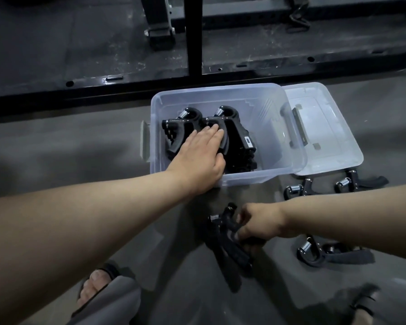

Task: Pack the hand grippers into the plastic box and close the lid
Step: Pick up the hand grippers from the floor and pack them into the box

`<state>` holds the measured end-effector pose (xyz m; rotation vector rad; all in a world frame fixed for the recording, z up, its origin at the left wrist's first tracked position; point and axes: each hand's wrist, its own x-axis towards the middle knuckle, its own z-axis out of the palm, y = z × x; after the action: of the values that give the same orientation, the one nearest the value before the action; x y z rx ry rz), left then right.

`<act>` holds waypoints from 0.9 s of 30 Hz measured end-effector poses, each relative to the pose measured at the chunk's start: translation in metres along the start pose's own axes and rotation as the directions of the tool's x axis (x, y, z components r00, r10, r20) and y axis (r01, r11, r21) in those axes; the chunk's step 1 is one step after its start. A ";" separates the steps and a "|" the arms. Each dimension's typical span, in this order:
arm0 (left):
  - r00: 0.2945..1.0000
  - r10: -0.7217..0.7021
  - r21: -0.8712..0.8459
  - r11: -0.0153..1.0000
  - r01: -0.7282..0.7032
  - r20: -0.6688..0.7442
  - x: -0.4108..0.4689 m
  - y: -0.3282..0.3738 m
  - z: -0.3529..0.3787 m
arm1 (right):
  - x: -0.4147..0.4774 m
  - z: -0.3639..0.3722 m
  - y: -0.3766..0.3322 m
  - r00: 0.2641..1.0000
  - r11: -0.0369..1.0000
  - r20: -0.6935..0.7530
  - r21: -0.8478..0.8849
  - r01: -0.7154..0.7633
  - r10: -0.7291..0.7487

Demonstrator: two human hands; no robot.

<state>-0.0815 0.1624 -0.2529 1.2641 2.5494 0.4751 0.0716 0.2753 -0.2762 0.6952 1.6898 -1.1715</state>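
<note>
Head view: left hand [197, 158], fingers released, presses packed hand grippers [242, 141] in the plastic box [274, 127]; at six o'clock, right hand [259, 222] grasps a loose gripper [227, 249].

Seemingly a gym: black steel rack frame [193, 31], rubber floor mats [45, 43], scattered hand grippers [314, 254].

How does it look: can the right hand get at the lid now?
Probably not yet: the right hand grips a bunch of grippers on the floor, so it is full. Once freed, likely yes; the lid lies right of the box, uncovered.
</note>
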 end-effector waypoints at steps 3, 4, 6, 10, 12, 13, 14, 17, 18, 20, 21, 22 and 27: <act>1.000 0.002 -0.014 1.000 -0.002 -0.003 0.000 0.000 -0.001 | -0.038 -0.026 -0.008 0.980 0.981 0.197 -0.192 0.000 0.039; 1.000 0.006 -0.012 1.000 -0.006 -0.004 0.000 0.000 -0.001 | -0.049 -0.039 -0.012 0.966 0.973 0.255 -0.230 0.016 0.044; 1.000 0.027 -0.001 1.000 -0.027 -0.014 -0.001 0.001 -0.002 | -0.072 -0.068 -0.020 0.924 0.976 0.381 -0.212 0.047 0.038; 0.997 0.081 0.049 0.996 -0.080 -0.017 -0.002 0.005 -0.004 | -0.118 -0.125 -0.040 0.897 0.987 0.416 0.014 0.158 -0.149; 0.997 0.069 0.074 0.995 -0.068 -0.018 -0.001 0.006 -0.004 | -0.130 -0.142 -0.047 0.924 0.962 0.272 0.125 0.242 -0.268; 0.998 0.056 0.077 0.996 -0.053 -0.026 -0.001 0.006 -0.004 | -0.131 -0.147 -0.049 0.935 0.945 0.165 0.144 0.293 -0.315; 0.998 0.043 0.073 0.997 -0.040 -0.037 -0.002 0.005 -0.004 | -0.128 -0.150 -0.050 0.938 0.931 0.043 0.149 0.334 -0.343; 0.997 0.040 0.068 0.997 -0.035 -0.062 -0.006 0.004 -0.005 | -0.107 -0.144 -0.057 0.901 0.922 -0.294 0.126 0.367 -0.319; 0.997 0.045 0.072 0.997 -0.041 -0.065 -0.007 0.004 -0.006 | -0.097 -0.141 -0.058 0.884 0.932 -0.365 0.101 0.349 -0.292; 0.996 0.022 0.081 0.997 -0.015 -0.084 -0.006 0.003 -0.010 | -0.077 -0.134 -0.062 0.861 0.952 -0.448 0.064 0.300 -0.241; 0.993 -0.011 0.094 0.995 0.022 -0.114 -0.005 -0.001 -0.014 | -0.066 -0.132 -0.064 0.849 0.961 -0.483 0.052 0.272 -0.215; 0.987 -0.046 0.119 0.991 0.064 -0.154 -0.004 -0.008 -0.019 | -0.053 -0.133 -0.066 0.834 0.968 -0.518 0.043 0.248 -0.190; 0.963 -0.192 0.161 0.961 0.223 -0.188 -0.013 -0.051 -0.032 | -0.012 -0.131 -0.069 0.795 0.995 -0.599 -0.039 0.092 -0.097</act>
<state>-0.1225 0.1175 -0.2427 1.0310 2.8876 0.3254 -0.0301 0.3704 -0.2240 1.0703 2.2780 -1.0703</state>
